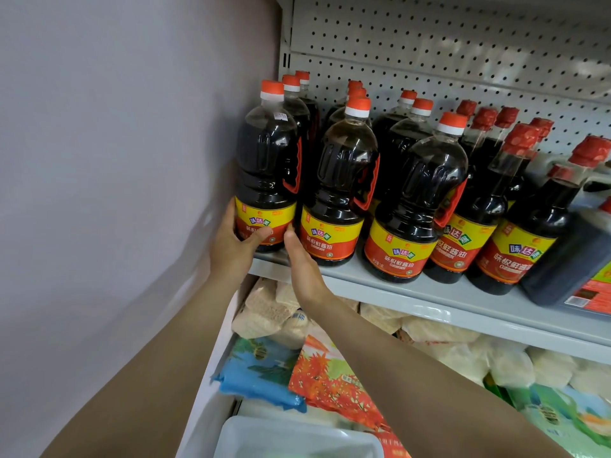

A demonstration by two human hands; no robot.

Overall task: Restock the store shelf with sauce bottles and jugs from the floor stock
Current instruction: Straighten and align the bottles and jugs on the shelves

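Note:
A dark sauce jug (pixel 266 160) with an orange cap and a yellow-red label stands at the far left front of the grey shelf (pixel 413 294). My left hand (pixel 233 247) grips its base from the left, thumb across the label. My right hand (pixel 302 266) has its fingers reaching in between this jug and the neighbouring jug (pixel 344 180), touching the first jug's right side; the fingertips are hidden. More jugs like these stand in rows behind and to the right. Slimmer red-capped sauce bottles (pixel 489 200) follow further right.
A plain wall (pixel 115 160) closes off the shelf's left end. A pegboard back panel (pixel 463 61) rises behind the bottles. Below the shelf lie bagged goods (pixel 274 312) and colourful packets (pixel 330 378). A dark square jug (pixel 572 262) stands at the far right.

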